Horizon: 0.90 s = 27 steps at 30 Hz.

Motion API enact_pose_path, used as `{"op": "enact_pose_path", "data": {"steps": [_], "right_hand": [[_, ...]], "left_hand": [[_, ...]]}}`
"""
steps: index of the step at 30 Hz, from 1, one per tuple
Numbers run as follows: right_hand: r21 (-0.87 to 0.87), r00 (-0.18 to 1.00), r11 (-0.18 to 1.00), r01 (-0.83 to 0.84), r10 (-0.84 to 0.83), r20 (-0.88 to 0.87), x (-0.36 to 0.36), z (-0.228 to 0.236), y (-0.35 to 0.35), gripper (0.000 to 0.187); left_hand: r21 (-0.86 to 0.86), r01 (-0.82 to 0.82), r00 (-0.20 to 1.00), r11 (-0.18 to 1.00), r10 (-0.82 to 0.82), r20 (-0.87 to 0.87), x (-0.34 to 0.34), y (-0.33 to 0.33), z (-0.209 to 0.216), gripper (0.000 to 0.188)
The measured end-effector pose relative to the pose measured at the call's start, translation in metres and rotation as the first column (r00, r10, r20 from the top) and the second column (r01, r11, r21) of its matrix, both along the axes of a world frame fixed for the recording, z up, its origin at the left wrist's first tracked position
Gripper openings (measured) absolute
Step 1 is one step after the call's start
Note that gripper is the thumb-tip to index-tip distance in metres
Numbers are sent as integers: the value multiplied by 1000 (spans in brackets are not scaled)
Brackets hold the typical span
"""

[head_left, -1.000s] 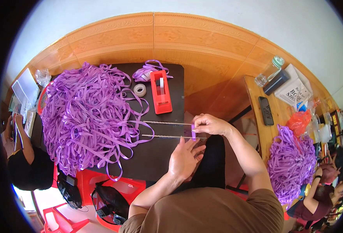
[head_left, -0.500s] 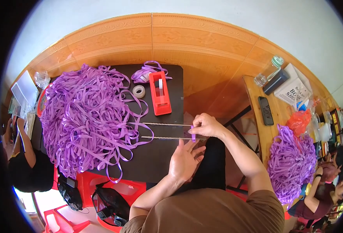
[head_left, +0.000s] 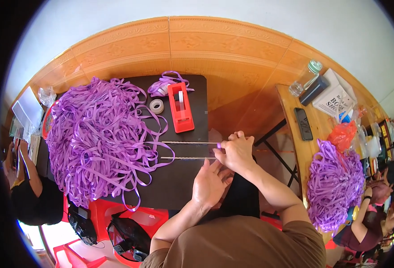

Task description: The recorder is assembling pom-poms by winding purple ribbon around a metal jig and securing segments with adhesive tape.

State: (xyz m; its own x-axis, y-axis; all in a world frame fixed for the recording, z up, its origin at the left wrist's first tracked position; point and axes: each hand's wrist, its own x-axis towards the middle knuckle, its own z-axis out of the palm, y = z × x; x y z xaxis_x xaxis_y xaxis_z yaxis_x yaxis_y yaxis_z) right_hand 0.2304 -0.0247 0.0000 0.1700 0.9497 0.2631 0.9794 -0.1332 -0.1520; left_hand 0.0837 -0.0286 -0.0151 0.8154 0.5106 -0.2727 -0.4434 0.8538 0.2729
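Two thin, twisted-looking metal rods, the far rod [head_left: 188, 143] and the near rod [head_left: 183, 158], run side by side past the edge of the dark table [head_left: 179, 178]. At their right ends my right hand [head_left: 238, 152] is closed over a bit of purple ribbon [head_left: 219, 145], which it mostly covers. Palm up beneath the near rod, my left hand [head_left: 209, 184] has its fingers apart and grips nothing. Whether its fingertips touch the rod or ribbon is hard to make out. A big tangled heap of purple ribbon [head_left: 101, 138] lies left of the rods.
Beyond the rods stand a red tape dispenser [head_left: 182, 117], a tape roll [head_left: 157, 106] and a ribbon bundle [head_left: 161, 85]. A wooden table [head_left: 291, 107] at right carries a phone [head_left: 303, 124], a bottle [head_left: 308, 76] and another ribbon heap [head_left: 335, 187]. People sit at both sides.
My right hand has turned over and rolled forward across the rods, now hiding most of the ribbon strip that showed between them. My left hand stays nearly where it was.
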Motion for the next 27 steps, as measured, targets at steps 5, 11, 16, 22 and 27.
{"op": "enact_pose_path", "data": {"steps": [5,11,16,22,27], "right_hand": [[93,995,993,75,-80,58,-6,-10,-6,28],[71,635,997,28,37,-772,36,-30,-15,22],[-109,-218,993,-46,-116,-969,45,-40,-24,29],[-41,-389,995,-95,-75,-918,45,-62,-25,27],[56,-223,998,21,59,-973,38,-60,-21,38]], "left_hand": [[-6,-3,1000,1000,3,17,1,0,-4,64],[8,-9,1000,1000,9,-23,1,-2,-4,69],[23,-17,999,1000,18,-39,0,-2,-6,72],[25,-15,999,1000,16,-29,0,-2,-5,72],[26,-12,1000,1000,13,-26,0,-1,-6,71]]}}
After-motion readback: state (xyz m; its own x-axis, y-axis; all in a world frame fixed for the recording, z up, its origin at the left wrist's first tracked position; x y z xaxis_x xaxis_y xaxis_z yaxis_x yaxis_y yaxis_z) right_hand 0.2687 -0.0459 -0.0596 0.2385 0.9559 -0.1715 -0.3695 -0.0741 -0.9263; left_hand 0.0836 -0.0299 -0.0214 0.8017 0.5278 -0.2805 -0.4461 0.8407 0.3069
